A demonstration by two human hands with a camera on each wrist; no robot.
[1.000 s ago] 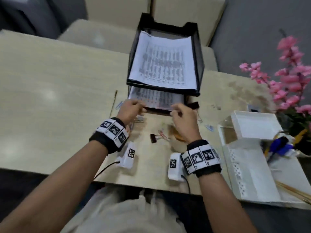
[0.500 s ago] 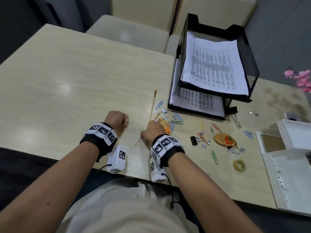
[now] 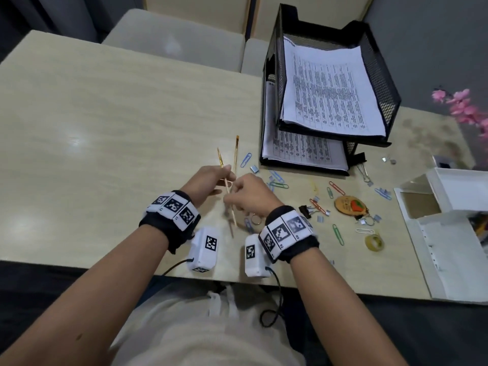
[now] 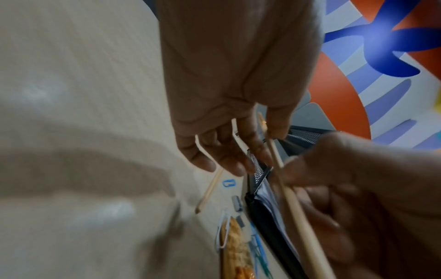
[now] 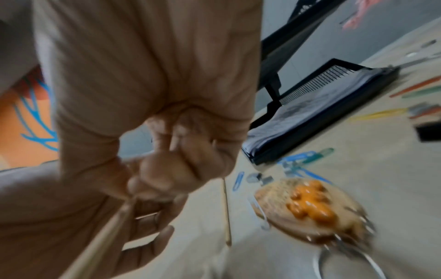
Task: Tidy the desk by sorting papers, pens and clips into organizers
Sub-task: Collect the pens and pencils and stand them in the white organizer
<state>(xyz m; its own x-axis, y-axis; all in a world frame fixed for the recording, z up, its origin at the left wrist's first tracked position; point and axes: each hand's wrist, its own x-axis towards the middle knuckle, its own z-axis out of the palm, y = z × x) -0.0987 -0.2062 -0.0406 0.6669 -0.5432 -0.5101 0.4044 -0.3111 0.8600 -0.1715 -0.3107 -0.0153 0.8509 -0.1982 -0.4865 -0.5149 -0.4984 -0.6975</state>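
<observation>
Now, left to right:
Left hand (image 3: 208, 180): fingers loosely bent, pinching a thin wooden paintbrush (image 3: 220, 161) above the pale wooden desk (image 3: 92, 122).
Right hand (image 3: 249, 195): curled tight around the same brush's handle.
Second thin wooden paintbrush (image 3: 235, 151): lies flat, just beside the hands.
Colourful paper clips (image 3: 335, 187): scattered on the desk.
Black mesh paper tray (image 3: 380, 83): holds printed sheets.

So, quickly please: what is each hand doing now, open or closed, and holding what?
Left hand: closed, fingers holding a thin brush.
Right hand: closed, fingers curled on a second brush.
</observation>
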